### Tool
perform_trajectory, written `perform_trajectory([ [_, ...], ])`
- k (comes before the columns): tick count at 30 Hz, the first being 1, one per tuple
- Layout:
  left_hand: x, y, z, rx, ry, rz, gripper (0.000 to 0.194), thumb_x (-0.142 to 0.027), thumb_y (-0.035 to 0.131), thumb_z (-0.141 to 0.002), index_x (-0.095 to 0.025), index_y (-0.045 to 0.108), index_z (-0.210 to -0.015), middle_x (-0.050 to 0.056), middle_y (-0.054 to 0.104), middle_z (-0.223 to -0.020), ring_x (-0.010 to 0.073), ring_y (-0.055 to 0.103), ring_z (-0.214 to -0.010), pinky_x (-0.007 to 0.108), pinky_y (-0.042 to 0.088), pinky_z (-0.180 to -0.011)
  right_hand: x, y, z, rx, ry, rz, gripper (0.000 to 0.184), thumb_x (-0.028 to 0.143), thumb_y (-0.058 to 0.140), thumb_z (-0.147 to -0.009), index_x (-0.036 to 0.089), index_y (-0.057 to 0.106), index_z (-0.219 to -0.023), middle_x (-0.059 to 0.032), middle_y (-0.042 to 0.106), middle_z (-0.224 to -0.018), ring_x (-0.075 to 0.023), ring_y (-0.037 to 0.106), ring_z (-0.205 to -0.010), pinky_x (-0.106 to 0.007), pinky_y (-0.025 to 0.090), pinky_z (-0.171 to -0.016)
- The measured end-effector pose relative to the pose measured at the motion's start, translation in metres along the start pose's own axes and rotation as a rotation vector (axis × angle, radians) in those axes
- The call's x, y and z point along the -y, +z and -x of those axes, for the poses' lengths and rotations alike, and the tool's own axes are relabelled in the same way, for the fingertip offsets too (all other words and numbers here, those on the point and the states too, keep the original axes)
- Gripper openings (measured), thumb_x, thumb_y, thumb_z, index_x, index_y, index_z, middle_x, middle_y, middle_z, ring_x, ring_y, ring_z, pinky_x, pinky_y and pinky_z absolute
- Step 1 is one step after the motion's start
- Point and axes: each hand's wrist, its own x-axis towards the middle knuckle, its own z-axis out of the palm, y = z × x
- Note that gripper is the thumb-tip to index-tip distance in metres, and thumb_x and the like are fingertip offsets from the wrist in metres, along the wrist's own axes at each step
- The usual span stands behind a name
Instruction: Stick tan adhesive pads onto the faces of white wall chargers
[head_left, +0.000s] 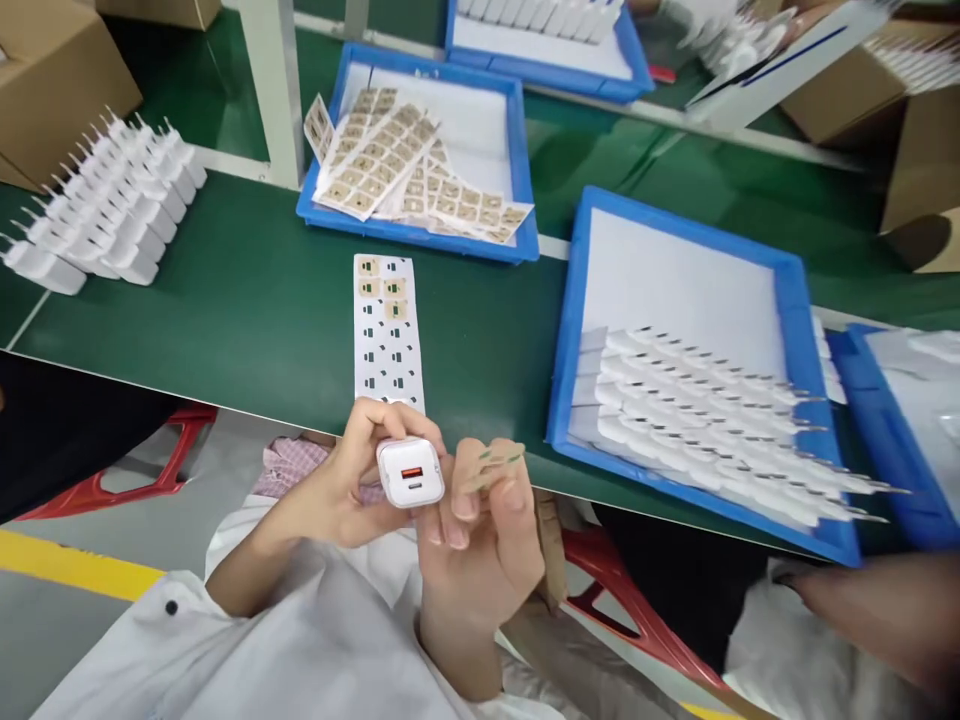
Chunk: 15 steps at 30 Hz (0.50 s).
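Left hand point(346, 490) grips a white charger point(397, 492) between thumb and fingers, its port face turned up toward the wearer's eyes. Just beside it, at 3 o'clock, the right hand point(480, 555) pinches a thin, see-through film point(491, 466) with green-looking marks between thumb and fingertips; whether its other fingers touch the charger, I cannot tell.

Judging by this, the step in hand is readying the film next to the charger; the next move seems to call for a steady hold, a light pinch and careful squaring of the film's edges.

At 12 o'clock from the charger lies a sticker sheet point(381, 345), partly filled, on the green table point(240, 310). Beyond it sits a blue tray point(523, 150) of loose sticker sheets point(375, 160). Between 2 and 3 o'clock, a larger tray point(686, 270) holds rows of white pronged pieces point(690, 430). More white pieces point(112, 205) stand grouped toward 10 o'clock, prongs up, near a cardboard box point(56, 85). Far off at 1 o'clock is a co-worker's gloved hand point(701, 15); at 9, a red stool point(176, 450).
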Motion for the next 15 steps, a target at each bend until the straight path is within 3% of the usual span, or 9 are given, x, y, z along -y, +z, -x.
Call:
perform_trajectory([
  [4,-0.001,0.001,-0.004,0.044,-0.035,-0.245,0.043,-0.016,0.066,-0.086,-0.028,0.048,-0.124,0.004,0.057,-0.106,0.0160,0.059,-0.087,0.028,0.049,-0.073,0.005,-0.003,0.004,-0.046,-0.027,0.038,0.023,0.030,0.065,-0.093,0.022,0.058,-0.073,0.0075,0.051,-0.058,-0.0053,0.031,-0.039,-0.016,0.036,-0.037],
  [7,0.000,-0.002,-0.008,0.110,-0.024,-0.481,0.038,-0.015,0.064,-0.077,-0.024,0.054,-0.113,0.003,0.057,-0.097,0.0185,0.056,-0.086,0.030,0.046,-0.074,0.014,-0.003,0.009,0.061,-0.086,0.084,0.016,0.030,0.065,-0.093,0.023,0.061,-0.079,0.0071,0.051,-0.059,-0.0068,0.033,-0.041,-0.019,0.035,-0.039],
  [10,0.000,-0.004,-0.009,0.186,-0.061,-0.593,0.025,-0.021,0.061,-0.081,-0.022,0.054,-0.105,0.003,0.056,-0.095,0.0196,0.055,-0.086,0.032,0.046,-0.075,0.011,-0.004,0.006,0.197,-0.084,0.201,0.013,0.031,0.067,-0.094,0.024,0.062,-0.084,0.0063,0.053,-0.058,-0.0101,0.040,-0.045,-0.025,0.041,-0.047],
  [12,0.000,-0.004,-0.007,0.201,-0.064,-0.610,0.023,-0.024,0.059,-0.083,-0.022,0.053,-0.105,0.004,0.056,-0.097,0.0210,0.055,-0.089,0.033,0.047,-0.077,0.004,-0.006,-0.003,0.114,-0.148,0.255,0.016,0.030,0.068,-0.094,0.024,0.060,-0.081,0.0062,0.052,-0.058,-0.0118,0.046,-0.051,-0.028,0.046,-0.056],
  [15,0.002,-0.004,-0.003,0.193,-0.048,-0.538,0.032,-0.028,0.062,-0.085,-0.023,0.052,-0.115,0.005,0.056,-0.103,0.0219,0.056,-0.094,0.035,0.050,-0.079,-0.003,-0.012,-0.019,-0.145,-0.287,0.233,0.024,0.029,0.071,-0.092,0.023,0.057,-0.073,0.0062,0.050,-0.062,-0.0111,0.048,-0.058,-0.029,0.049,-0.068],
])
